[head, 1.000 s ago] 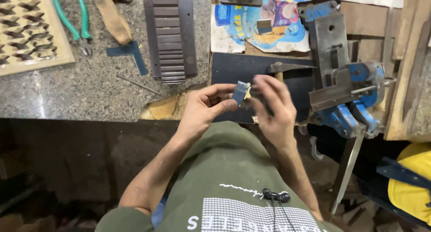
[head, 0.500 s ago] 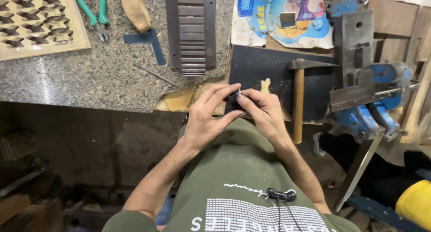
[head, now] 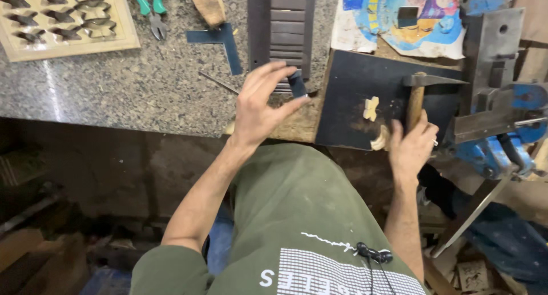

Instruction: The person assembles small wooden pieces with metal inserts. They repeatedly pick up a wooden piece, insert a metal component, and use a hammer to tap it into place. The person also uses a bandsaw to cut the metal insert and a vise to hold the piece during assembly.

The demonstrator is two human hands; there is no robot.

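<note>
L hand (head: 260, 104) pinches small dark block (head: 297, 83) over surface (head: 142, 95); R hand (head: 412, 148) grips hammer (head: 416, 98) handle.

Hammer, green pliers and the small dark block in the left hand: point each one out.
hammer (head: 415, 104), head view, on the wooden handle just above the right hand.
green pliers (head: 149, 4), head view, on the green grips near the joint.
small dark block (head: 297, 84), head view, on its face between the left fingers.
</note>
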